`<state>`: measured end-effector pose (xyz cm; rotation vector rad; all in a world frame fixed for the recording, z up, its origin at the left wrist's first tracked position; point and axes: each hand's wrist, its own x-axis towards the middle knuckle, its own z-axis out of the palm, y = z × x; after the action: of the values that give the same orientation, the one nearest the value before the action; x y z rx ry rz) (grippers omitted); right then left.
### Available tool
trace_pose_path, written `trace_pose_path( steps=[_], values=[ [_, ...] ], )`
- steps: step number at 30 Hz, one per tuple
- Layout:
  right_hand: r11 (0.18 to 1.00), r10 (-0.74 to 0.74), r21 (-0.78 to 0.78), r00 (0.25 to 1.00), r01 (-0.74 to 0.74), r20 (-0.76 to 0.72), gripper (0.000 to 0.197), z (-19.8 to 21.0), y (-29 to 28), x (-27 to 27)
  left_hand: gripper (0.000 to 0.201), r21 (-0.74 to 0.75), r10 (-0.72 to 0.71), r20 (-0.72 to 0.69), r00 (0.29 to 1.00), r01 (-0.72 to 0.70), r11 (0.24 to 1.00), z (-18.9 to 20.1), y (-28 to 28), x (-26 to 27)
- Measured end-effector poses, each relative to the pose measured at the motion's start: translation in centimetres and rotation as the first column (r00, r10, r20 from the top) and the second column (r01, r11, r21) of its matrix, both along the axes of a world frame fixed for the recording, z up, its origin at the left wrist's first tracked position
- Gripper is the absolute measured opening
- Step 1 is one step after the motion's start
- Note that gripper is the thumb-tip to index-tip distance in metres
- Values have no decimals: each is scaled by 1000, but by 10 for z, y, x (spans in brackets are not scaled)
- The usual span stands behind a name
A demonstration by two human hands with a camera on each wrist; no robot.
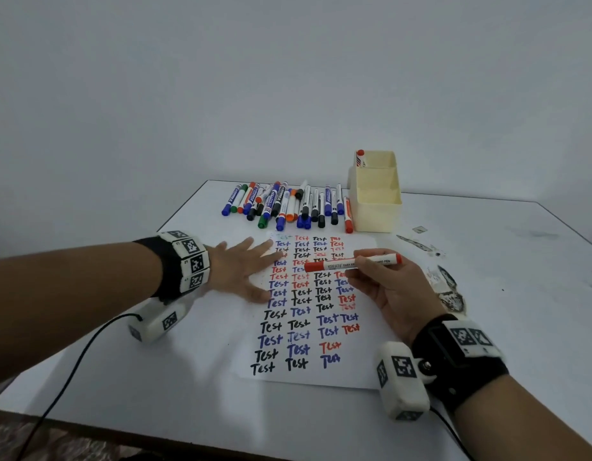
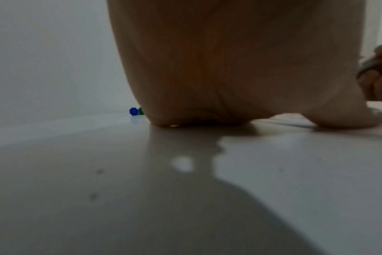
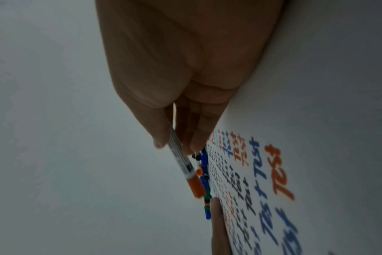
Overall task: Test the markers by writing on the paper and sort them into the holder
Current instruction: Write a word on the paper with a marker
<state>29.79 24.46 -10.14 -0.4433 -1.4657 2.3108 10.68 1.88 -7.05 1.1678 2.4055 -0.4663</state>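
My right hand (image 1: 371, 271) grips a red-capped white marker (image 1: 351, 262) that lies level above the paper (image 1: 364, 361), cap pointing left. The right wrist view shows the same marker (image 3: 185, 169) pinched between thumb and fingers. My left hand (image 1: 244, 271) lies flat with spread fingers on the paper's left edge; in the left wrist view the palm (image 2: 229, 69) rests on the table. The sheet is covered with rows of "Test" in black, blue and red. A cream holder (image 1: 376, 207) stands at the back right with one red marker (image 1: 360, 158) in its rear compartment.
A pile of blue, black, green and red markers (image 1: 288, 204) lies along the back of the white table (image 1: 121, 377), left of the holder. Dark scraps and smudges (image 1: 447, 287) lie right of the paper. A black cable (image 1: 71, 367) runs from my left wrist off the front edge.
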Motion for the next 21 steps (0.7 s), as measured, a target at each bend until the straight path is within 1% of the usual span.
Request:
trace_pose_path(
  steps=[2, 5, 7, 9, 11, 13, 14, 17, 19, 21],
  values=[
    [1000, -13, 5, 1000, 13, 9, 16, 0, -1, -2, 111, 15, 4, 7, 1000, -4, 1000, -2, -2, 1],
    [999, -52, 16, 999, 52, -5, 21, 6, -1, -6, 110, 24, -3, 1, 1000, 3, 1000, -3, -3, 2],
    [992, -30, 121, 1000, 30, -7, 28, 17, 1, -9, 106, 32, -9, 4, 1000, 9, 999, -3, -4, 1],
    [947, -5, 321, 1000, 7, -7, 32, 37, 6, -15, 103, 31, -13, 4, 1000, 13, 999, -6, -5, -1],
    [861, -31, 507, 999, 37, -20, 34, 60, 19, -29, 104, 22, -11, -4, 1000, 12, 1000, -7, -4, -2],
    [762, -120, 636, 992, 123, -49, 36, 85, 37, -49, 108, 5, -11, -18, 1000, 11, 1000, -7, -3, -2],
    [693, -176, 699, 982, 176, -73, 39, 97, 48, -60, 109, -6, -11, -20, 1000, 11, 1000, -6, -2, -2],
    [497, -290, 817, 944, 291, -160, 46, 132, 78, -92, 110, -15, -15, -5, 1000, 15, 1000, -5, -2, -3],
    [359, -335, 878, 922, 316, -195, 45, 147, 94, -109, 111, -20, -16, 12, 1000, 16, 1000, -7, -2, -7],
    [203, -382, 932, 900, 301, -208, 42, 157, 105, -124, 112, -25, -19, 24, 1000, 20, 1000, -8, -2, -10]
  ],
)
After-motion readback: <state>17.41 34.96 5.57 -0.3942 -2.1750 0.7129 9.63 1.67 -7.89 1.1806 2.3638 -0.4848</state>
